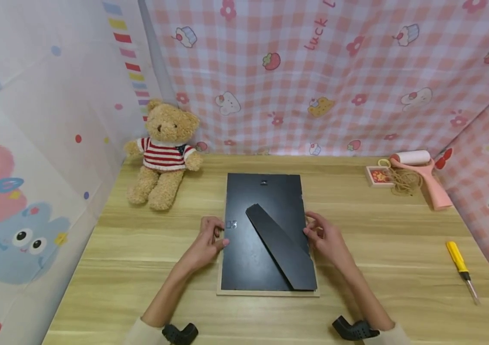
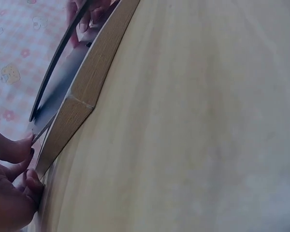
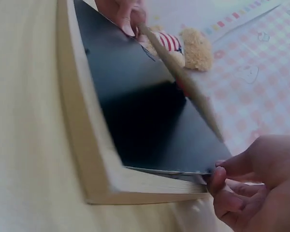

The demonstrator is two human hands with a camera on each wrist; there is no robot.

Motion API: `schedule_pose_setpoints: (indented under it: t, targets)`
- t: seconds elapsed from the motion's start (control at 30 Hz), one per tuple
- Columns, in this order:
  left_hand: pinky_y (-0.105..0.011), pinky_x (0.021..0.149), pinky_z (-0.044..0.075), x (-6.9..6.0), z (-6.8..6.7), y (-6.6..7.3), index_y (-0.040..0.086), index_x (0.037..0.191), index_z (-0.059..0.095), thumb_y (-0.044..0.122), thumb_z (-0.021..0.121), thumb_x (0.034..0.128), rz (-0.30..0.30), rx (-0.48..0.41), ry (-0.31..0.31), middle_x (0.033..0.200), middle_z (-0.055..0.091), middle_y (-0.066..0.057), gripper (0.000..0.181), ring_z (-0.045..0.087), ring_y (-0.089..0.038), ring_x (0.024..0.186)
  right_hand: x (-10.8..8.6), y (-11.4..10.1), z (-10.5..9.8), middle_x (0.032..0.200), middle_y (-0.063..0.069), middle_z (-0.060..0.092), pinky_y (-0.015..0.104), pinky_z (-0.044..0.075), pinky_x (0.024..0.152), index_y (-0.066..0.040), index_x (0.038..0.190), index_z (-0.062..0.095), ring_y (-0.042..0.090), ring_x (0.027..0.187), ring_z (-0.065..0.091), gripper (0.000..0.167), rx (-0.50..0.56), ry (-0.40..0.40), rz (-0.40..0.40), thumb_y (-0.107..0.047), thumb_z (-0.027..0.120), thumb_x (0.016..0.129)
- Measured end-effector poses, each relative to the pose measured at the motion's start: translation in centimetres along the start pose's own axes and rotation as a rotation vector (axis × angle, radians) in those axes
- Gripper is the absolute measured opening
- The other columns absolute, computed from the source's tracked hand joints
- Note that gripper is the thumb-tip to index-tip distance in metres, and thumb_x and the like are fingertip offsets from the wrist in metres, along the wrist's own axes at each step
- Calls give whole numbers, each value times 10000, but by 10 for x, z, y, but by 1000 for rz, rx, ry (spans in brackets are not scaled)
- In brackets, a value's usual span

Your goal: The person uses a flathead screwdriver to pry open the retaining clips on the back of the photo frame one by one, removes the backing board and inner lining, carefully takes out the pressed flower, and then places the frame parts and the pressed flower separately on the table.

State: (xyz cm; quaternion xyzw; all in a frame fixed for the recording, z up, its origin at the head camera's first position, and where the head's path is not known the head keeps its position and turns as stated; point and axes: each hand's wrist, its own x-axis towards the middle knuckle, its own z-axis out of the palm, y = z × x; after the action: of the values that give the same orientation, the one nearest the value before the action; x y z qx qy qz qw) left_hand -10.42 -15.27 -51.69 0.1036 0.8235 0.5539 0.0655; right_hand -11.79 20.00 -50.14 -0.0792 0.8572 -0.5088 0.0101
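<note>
Backboard (image 1: 244, 263) is lying over the wooden frame (image 3: 89, 145) on the desk (image 1: 162, 287), one edge standing slightly proud. Fingers of left hand (image 1: 203, 247) and right hand (image 1: 328, 239) are pinching its opposite sides. Uneven handling would be risking a board jammed or bent against the rim; the angled stand leg (image 1: 287, 254) could be snagging a hand, loosening its grip.
</note>
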Motion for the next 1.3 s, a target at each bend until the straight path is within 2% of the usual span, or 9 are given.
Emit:
schedule_pose_setpoints:
  t: [0.2, 0.47, 0.67, 0.83, 0.9, 1.0, 1.1, 1.2, 1.3]
  targets:
    - [-355, 902, 489, -3, 2, 4, -33, 1211, 627, -60, 693, 1001, 92, 170, 84, 1237, 534, -188, 222, 525, -276, 1036, -8, 1, 13, 981, 238, 700, 201, 478, 588, 88, 1498, 609, 64, 652, 566, 462, 82, 93, 59, 99, 657, 1038]
    - [-440, 996, 589, 20, 9, -38, 14, 1325, 702, 67, 603, 1115, 183, 279, 164, 1399, 599, -125, 238, 649, -230, 1145, -13, -8, 4, 1070, 250, 706, 208, 511, 612, 61, 1470, 655, 81, 694, 588, 395, 178, 146, 121, 6, 660, 1079]
    - [-512, 1168, 528, 34, 27, -37, -20, 1541, 602, 139, 500, 1166, 181, 323, 107, 1518, 651, -204, 420, 661, -341, 1366, -18, -10, -21, 977, 223, 728, 218, 517, 603, 99, 1453, 650, 74, 687, 607, 389, 79, 131, 79, -7, 667, 1079]
    - [-484, 1148, 547, 44, 50, -23, -30, 1585, 536, 177, 496, 1173, 153, 347, 49, 1537, 633, -212, 463, 641, -326, 1409, -22, -10, -49, 941, 189, 731, 223, 518, 598, 106, 1456, 644, 106, 679, 632, 401, -55, 91, 88, -34, 674, 1082]
    - [-450, 1078, 600, 48, 61, -18, -30, 1569, 561, 191, 503, 1172, 157, 362, 32, 1471, 694, -194, 458, 711, -275, 1312, -26, -9, -62, 936, 178, 729, 231, 503, 586, 109, 1459, 639, 108, 672, 627, 407, -97, 72, 102, -49, 673, 1086]
    - [-344, 776, 657, 53, 81, -8, -52, 1562, 563, 205, 489, 1175, 155, 381, -31, 1095, 821, -152, 471, 770, -161, 887, -33, -4, -81, 932, 162, 728, 248, 486, 560, 117, 1458, 634, 104, 662, 619, 409, -152, 53, 113, -59, 670, 1090]
    - [-248, 484, 472, 58, 99, 3, -102, 1554, 542, 175, 467, 1171, 150, 375, -117, 702, 648, 0, 479, 493, -56, 533, -42, 3, -99, 900, 147, 716, 258, 472, 541, 134, 1440, 637, 112, 646, 607, 396, -193, 48, 115, -50, 664, 1090]
    - [-204, 422, 382, 62, 114, 14, -133, 1541, 534, 146, 452, 1170, 153, 366, -171, 622, 534, 70, 471, 382, -15, 451, -48, 9, -113, 870, 127, 701, 255, 462, 534, 152, 1414, 644, 110, 635, 590, 378, -225, 53, 112, -39, 660, 1088]
    - [-210, 447, 417, 63, 126, 31, -136, 1506, 569, 125, 467, 1163, 189, 405, -173, 636, 574, 46, 443, 430, -37, 463, -53, 15, -125, 848, 113, 687, 253, 450, 526, 164, 1391, 651, 104, 624, 573, 361, -254, 60, 109, -26, 659, 1084]
